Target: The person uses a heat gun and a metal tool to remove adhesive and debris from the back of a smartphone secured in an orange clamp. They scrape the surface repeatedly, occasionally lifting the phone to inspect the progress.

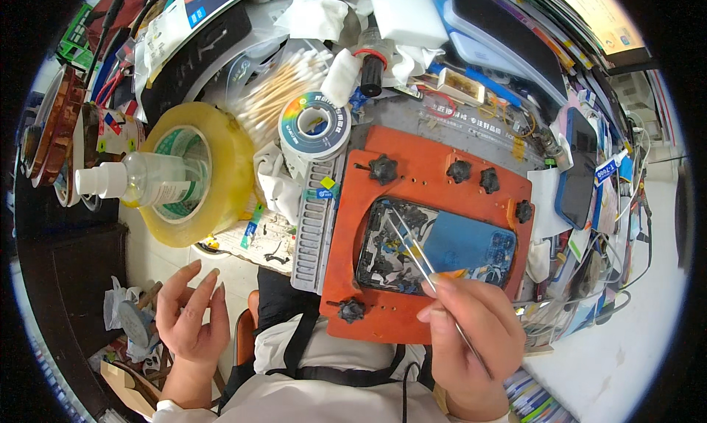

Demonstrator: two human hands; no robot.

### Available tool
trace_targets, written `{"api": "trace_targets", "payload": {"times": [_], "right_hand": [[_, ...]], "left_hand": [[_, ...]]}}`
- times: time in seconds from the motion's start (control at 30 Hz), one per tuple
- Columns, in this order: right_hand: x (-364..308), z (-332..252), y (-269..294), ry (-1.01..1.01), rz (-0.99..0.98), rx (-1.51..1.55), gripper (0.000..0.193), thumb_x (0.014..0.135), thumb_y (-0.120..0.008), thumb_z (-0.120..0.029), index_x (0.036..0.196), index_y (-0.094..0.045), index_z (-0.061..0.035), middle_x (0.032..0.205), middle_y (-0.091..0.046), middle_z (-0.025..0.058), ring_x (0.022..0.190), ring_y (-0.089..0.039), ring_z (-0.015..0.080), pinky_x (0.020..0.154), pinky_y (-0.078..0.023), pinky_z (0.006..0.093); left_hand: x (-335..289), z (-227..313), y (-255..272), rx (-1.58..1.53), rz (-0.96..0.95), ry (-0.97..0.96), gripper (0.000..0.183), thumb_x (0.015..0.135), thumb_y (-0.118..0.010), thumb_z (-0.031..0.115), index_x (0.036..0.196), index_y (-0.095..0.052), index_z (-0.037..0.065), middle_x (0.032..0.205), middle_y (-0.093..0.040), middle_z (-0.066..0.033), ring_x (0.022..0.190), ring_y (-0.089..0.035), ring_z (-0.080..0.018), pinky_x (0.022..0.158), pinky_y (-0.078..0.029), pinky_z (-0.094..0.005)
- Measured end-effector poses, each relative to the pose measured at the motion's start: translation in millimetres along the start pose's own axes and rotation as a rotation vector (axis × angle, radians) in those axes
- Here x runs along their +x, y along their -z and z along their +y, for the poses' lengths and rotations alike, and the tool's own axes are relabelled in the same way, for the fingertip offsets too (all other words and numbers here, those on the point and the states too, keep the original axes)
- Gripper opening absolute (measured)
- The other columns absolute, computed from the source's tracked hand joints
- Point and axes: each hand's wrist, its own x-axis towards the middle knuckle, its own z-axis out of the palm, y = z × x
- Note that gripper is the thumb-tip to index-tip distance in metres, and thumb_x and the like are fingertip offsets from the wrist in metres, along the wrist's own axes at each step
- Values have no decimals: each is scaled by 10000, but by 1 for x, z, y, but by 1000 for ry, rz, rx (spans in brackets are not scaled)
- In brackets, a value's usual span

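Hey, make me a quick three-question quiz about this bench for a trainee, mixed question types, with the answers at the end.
1. Which hand holds the tweezers over the phone?
2. True or false: the left hand is gripping a cotton swab.
3. How many black star-shaped knobs show on the orange plate?
a) three
b) five
c) seven

Key:
1. The right hand.
2. False; it holds nothing, and its fingers are apart.
3. b) five.
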Motion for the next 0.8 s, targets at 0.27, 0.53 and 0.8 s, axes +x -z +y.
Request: {"api": "trace_targets", "payload": {"times": [0.27, 0.53, 0.8], "right_hand": [[-1, -2, -4, -93, 27, 10, 267, 849, -727, 54, 1116, -719, 68, 985, -745, 198, 822, -733, 290, 742, -593, 341], [0, 3, -6, -90, 36, 21, 242, 871, -722, 53, 1113, -718, 62, 984, -749, 199, 804, -733, 281, 732, -593, 331], [1, 3, -6, -56, 12, 5, 273, 871, -719, 61, 1144, -713, 54, 978, -749, 196, 780, -728, 268, 706, -586, 318]], "left_hand": [[-10, 13, -7, -206, -101, 72, 339, 713, -786, -98, 1037, -765, 1, 1135, -696, -186, 630, -578, -133, 552, -467, -245], [3, 19, -16, -310, -109, -28, 316, 728, -766, -91, 1032, -753, -5, 1118, -698, -200, 601, -604, -133, 518, -481, -233], [9, 23, -15, -329, -113, -47, 324, 734, -776, -71, 1050, -756, -3, 1128, -699, -197, 600, -599, -124, 517, -478, -231]]}}
